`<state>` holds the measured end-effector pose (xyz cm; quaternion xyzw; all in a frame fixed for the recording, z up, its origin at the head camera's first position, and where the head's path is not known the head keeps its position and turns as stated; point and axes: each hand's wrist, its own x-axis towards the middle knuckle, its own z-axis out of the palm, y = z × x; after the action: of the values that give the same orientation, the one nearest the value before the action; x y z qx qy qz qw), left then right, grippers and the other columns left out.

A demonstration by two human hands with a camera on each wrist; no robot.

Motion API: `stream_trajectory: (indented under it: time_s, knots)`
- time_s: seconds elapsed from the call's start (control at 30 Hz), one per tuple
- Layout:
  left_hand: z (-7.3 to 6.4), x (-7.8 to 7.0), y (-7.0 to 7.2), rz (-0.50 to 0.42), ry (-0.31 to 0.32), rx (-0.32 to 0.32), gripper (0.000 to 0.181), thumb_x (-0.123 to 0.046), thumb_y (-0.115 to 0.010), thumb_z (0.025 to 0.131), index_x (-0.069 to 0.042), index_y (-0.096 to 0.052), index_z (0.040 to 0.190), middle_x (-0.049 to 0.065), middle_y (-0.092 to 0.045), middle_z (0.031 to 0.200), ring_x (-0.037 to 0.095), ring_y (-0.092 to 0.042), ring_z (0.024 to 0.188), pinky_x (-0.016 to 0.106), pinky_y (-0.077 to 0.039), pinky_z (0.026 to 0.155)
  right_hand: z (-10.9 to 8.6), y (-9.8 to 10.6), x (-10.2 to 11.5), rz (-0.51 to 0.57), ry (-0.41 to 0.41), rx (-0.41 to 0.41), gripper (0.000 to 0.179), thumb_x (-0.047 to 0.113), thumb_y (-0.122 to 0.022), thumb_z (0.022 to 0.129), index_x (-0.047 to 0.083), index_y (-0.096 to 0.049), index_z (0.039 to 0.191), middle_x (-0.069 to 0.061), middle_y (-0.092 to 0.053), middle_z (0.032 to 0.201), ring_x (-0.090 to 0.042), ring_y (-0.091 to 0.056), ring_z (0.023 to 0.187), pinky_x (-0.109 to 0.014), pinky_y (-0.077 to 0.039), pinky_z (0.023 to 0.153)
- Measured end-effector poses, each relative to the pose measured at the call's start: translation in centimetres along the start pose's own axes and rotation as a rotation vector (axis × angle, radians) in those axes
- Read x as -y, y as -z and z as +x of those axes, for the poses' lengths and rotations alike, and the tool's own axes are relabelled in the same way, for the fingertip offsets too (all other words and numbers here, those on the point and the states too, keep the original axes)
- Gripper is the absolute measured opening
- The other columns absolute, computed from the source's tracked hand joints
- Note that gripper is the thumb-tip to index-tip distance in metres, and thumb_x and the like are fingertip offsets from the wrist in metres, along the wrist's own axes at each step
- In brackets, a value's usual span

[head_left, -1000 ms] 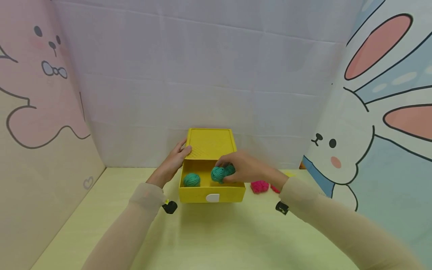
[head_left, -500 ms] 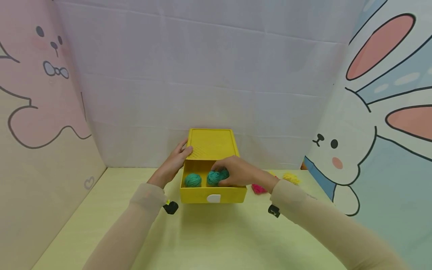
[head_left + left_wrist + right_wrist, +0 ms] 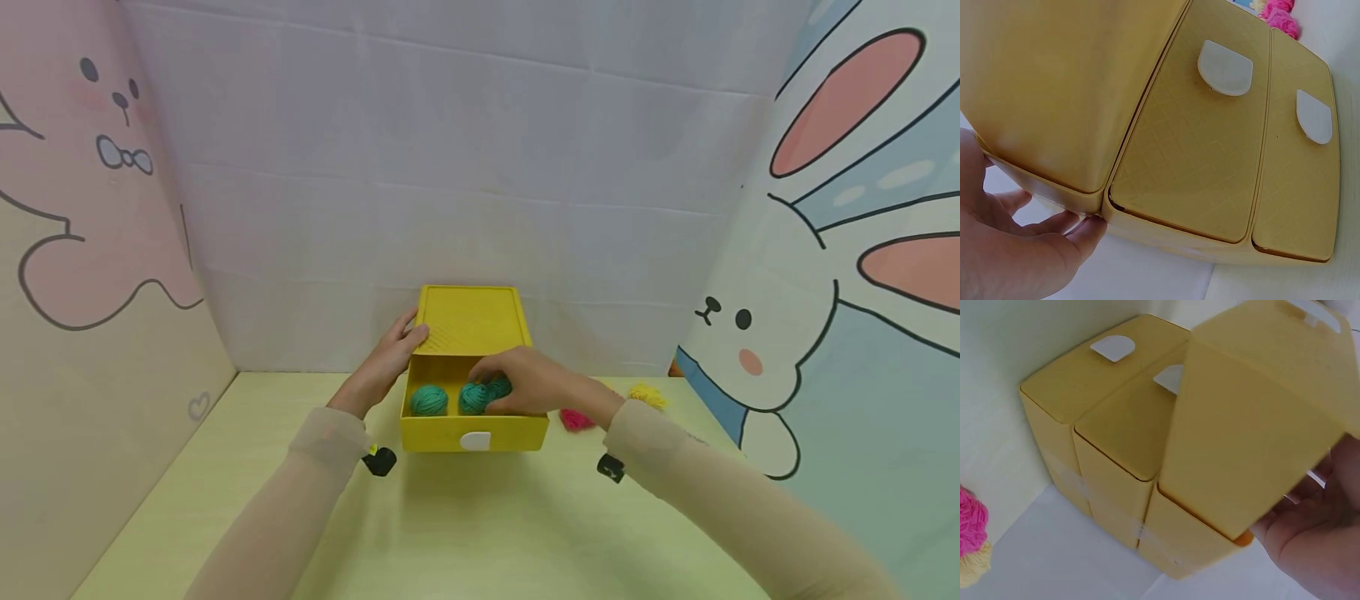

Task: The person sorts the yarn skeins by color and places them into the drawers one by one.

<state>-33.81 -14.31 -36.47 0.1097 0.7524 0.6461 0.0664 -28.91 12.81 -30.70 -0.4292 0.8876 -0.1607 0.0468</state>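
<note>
A yellow drawer cabinet (image 3: pixel 471 321) stands against the back wall, its top drawer (image 3: pixel 442 433) pulled out. My left hand (image 3: pixel 384 362) rests against the cabinet's left side, thumb at the top edge. In the left wrist view its fingertips (image 3: pixel 1088 232) touch the side wall. Inside the drawer lie a teal yarn ball (image 3: pixel 429 401) at the left and another teal yarn ball (image 3: pixel 473 398) in the middle. My right hand (image 3: pixel 528 383) reaches in over the right side, fingers curled round a third teal yarn ball (image 3: pixel 498 387), partly hidden by the hand.
Pink yarn (image 3: pixel 576 420) and yellow yarn (image 3: pixel 647 396) lie on the table (image 3: pixel 480 533) to the cabinet's right. Two lower drawers with white handles (image 3: pixel 1225 69) are closed. Printed side walls flank the table.
My right hand has lowered the teal yarn deeper into the drawer and shifted slightly left, then nearly stopped. My left hand stays at the cabinet's side.
</note>
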Motion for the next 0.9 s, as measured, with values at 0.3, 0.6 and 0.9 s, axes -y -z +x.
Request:
stream_trajectory:
  time_s: [0.3,0.6,0.9]
  knots:
    - [-0.1,-0.1,0.0,-0.005,0.012,-0.007,0.07,-0.043,-0.043,0.115,-0.027,-0.008,0.173,0.016,-0.025,0.173,0.038,-0.03,0.158,0.065,-0.019,0.128,-2.2,2.0,0.1,0.087,-0.019,-0.046,0.041,0.017,-0.076,0.1,0.005,-0.068,0.139,-0.007,-0.073,0.134,-0.025,-0.07,0.117,-0.045,-0.058,0.103]
    - [-0.2,-0.1,0.2,0.001,0.014,-0.006,0.069,-0.044,-0.042,0.115,-0.027,-0.008,0.173,0.015,-0.027,0.173,0.038,-0.033,0.157,0.064,-0.019,0.128,-5.5,3.2,-0.9,0.094,-0.023,-0.175,0.035,0.01,-0.075,0.099,0.0,-0.07,0.133,-0.015,-0.074,0.127,-0.032,-0.072,0.111,-0.042,-0.063,0.091]
    - [-0.1,-0.2,0.2,-0.003,0.024,-0.01,0.069,-0.045,-0.043,0.115,-0.029,-0.009,0.173,0.014,-0.028,0.173,0.037,-0.035,0.155,0.063,-0.021,0.128,-8.9,1.3,-2.4,0.117,-0.132,-0.264,0.03,0.009,-0.074,0.1,0.004,-0.07,0.129,-0.01,-0.073,0.124,-0.028,-0.072,0.105,-0.043,-0.064,0.089]
